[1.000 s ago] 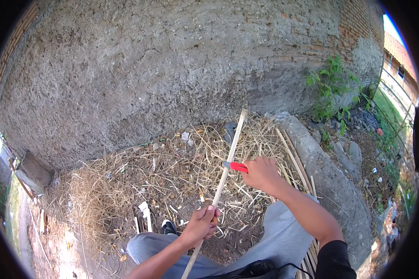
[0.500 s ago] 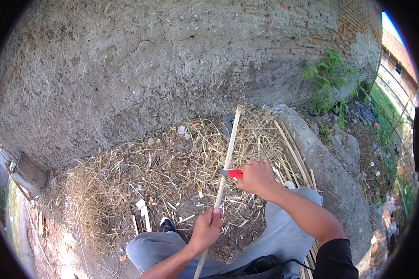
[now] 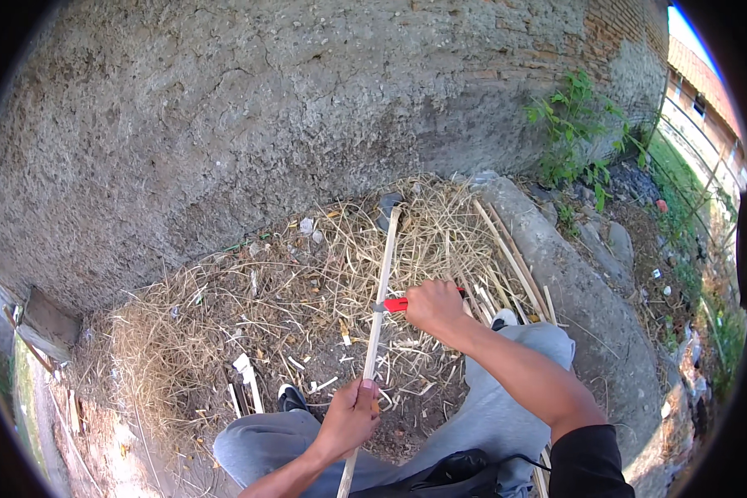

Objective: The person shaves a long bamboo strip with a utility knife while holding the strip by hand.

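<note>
A long, pale strip (image 3: pixel 385 266) of wood or bamboo slants up and away in front of me, its far end beside a dark grey stone-like object (image 3: pixel 388 205). My left hand (image 3: pixel 349 419) is closed around its lower part, thumb on top. In my right hand (image 3: pixel 436 310) is a red-handled knife (image 3: pixel 396 305), held in a closed grip. Its grey blade lies across the strip, touching it about midway between the far end and my left hand. The near end of the strip passes over my lap.
Dry straw (image 3: pixel 166 349) and pale shavings cover the ground. Several more strips (image 3: pixel 510 257) lie at right beside a large stone slab (image 3: pixel 573 290). A rough wall (image 3: pixel 249 108) rises ahead, with a green plant (image 3: pixel 568 124) at its right. My feet and bent legs flank the work.
The strip's far end and the knife have shifted left in the view, and my left hand sits slightly lower. The blade stays against the strip, and both grips are kept.
</note>
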Demonstrator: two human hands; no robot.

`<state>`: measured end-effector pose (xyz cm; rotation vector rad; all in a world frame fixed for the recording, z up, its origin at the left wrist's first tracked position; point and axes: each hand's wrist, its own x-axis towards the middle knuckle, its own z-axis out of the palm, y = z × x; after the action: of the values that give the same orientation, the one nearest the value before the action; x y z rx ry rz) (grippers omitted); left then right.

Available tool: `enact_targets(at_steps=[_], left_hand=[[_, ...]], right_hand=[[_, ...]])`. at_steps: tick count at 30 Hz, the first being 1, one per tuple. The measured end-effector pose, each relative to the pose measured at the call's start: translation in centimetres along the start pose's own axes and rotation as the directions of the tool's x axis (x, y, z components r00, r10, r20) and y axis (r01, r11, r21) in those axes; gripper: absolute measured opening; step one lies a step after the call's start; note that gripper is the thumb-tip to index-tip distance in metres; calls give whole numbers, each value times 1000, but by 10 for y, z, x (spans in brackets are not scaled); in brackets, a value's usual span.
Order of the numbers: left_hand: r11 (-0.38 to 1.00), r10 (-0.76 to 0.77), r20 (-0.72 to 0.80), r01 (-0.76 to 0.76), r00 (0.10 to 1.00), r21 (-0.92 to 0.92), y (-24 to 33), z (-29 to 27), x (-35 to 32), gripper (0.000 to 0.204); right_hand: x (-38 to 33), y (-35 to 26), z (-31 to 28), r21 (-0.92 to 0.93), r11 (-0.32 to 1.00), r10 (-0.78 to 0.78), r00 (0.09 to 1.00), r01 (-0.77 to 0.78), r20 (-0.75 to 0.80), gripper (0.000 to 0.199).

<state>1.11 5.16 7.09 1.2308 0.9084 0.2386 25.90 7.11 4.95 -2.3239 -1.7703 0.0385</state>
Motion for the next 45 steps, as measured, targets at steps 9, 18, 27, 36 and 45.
enact_targets(at_steps=[9, 18, 27, 36, 45], left_hand=[[989, -141, -40, 138, 989, -58, 21, 10, -7, 27], [971, -196, -11, 192, 981, -142, 16, 9, -6, 27], [973, -214, -8, 213, 977, -91, 12, 13, -12, 26], [955, -278, 55, 282, 959, -87, 6, 19, -28, 26], [940, -331, 91, 337, 939, -51, -9, 8, -41, 28]], right_hand=[[10, 3, 12, 95, 995, 12, 999, -8, -42, 19], [13, 5, 13, 40, 999, -7, 1000, 6, 21, 19], [21, 19, 24, 27, 999, 45, 999, -46, 24, 18], [34, 54, 32, -2, 987, 158, 987, -158, 23, 20], [32, 82, 24, -109, 968, 225, 974, -225, -19, 21]])
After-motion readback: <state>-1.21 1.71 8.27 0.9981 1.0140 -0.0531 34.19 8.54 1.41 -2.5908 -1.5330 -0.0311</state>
